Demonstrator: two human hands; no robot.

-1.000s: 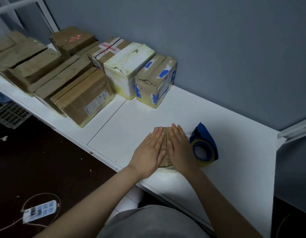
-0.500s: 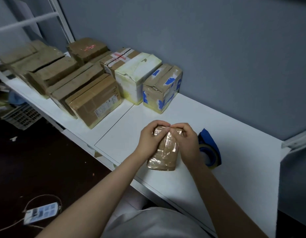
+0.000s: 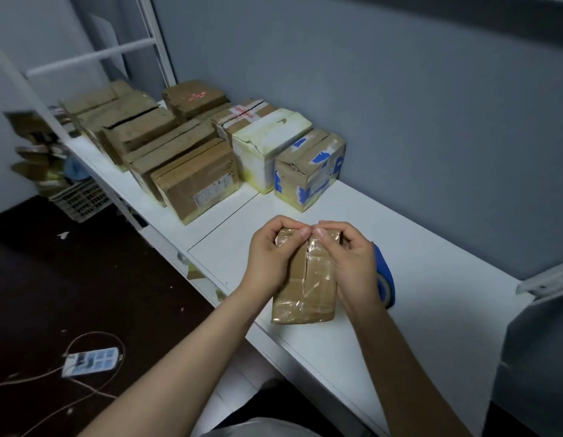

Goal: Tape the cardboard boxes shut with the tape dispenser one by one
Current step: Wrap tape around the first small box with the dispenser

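A person's left hand (image 3: 269, 261) and right hand (image 3: 351, 264) grip the far end of a small cardboard box (image 3: 305, 288) near the front edge of the white surface (image 3: 447, 294), fingers (image 3: 283, 223) curled round it and thumbs pressing glossy tape at its seam. The blue tape dispenser (image 3: 384, 274) lies just right, unheld. This box looks nearly sealed; the stacked boxes (image 3: 195, 181) at far left, one showing a gap between its flaps, likely remain.
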